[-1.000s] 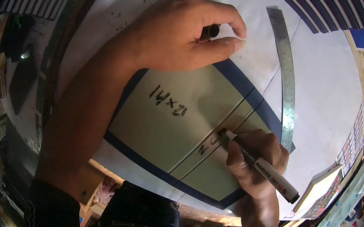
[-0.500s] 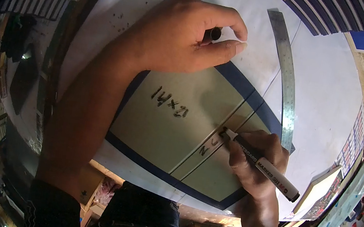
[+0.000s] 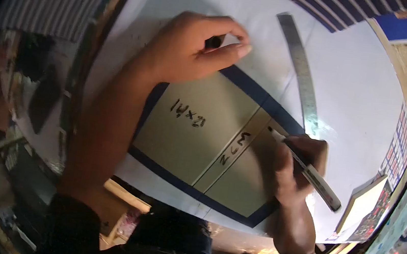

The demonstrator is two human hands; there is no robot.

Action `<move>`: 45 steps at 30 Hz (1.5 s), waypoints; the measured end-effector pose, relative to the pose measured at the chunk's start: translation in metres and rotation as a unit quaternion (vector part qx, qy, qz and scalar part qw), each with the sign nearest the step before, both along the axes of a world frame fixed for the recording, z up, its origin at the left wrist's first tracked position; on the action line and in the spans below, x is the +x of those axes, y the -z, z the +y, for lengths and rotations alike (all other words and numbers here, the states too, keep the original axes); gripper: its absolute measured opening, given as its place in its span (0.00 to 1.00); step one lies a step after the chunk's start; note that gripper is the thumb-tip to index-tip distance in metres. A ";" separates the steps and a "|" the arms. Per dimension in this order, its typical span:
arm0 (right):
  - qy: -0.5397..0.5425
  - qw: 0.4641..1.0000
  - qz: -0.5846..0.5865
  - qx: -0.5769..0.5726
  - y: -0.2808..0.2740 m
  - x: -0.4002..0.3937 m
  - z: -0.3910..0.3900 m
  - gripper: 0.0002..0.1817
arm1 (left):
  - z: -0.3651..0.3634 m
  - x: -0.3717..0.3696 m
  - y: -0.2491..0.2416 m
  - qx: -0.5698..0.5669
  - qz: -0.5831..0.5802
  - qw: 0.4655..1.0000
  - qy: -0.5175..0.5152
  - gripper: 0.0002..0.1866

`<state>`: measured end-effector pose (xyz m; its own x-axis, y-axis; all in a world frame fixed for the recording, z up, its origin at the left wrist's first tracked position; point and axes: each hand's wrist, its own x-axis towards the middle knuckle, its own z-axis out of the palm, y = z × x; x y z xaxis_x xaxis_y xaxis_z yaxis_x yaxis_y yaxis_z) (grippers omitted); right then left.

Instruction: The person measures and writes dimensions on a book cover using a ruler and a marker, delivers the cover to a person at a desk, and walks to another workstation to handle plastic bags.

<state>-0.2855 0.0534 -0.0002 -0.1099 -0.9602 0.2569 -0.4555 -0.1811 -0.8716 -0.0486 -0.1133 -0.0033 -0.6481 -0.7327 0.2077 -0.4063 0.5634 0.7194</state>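
Note:
My right hand (image 3: 301,163) grips a whiteboard marker (image 3: 310,177), its dark tip at the light panel of a blue-bordered piece (image 3: 179,154). Handwritten black marks, "14x2" and a few letters, show on that panel. Two parallel lines cross it beside the letters. Over the upper left edge of the piece is my left hand (image 3: 198,49), fingers curled round a dark cylindrical object (image 3: 214,41), apparently the marker's cap, with thumb and index tips together.
A metal ruler (image 3: 298,67) lies on the white table (image 3: 351,95) beyond the piece. Striped material (image 3: 327,7) lies at the far edge. A cream pad (image 3: 362,204) and a printed grid sheet (image 3: 401,140) are at the right. A corrugated surface (image 3: 61,0) stands upper left.
A further letter now shows in the writing on the panel. My right hand has moved the marker tip up and right, off the letters. In view, my left hand sits lower and further left.

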 end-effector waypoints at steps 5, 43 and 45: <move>0.025 0.990 -0.100 0.095 -0.005 0.001 -0.002 0.16 | 0.001 -0.003 -0.007 0.093 0.157 0.981 -0.066 0.17; -0.201 0.975 0.090 -0.023 -0.165 0.267 0.130 0.16 | 0.245 0.231 -0.090 0.404 0.177 0.891 0.109 0.47; -0.232 0.965 0.120 0.037 -0.167 0.270 0.135 0.13 | 0.248 0.228 -0.096 0.397 0.147 0.904 0.061 0.45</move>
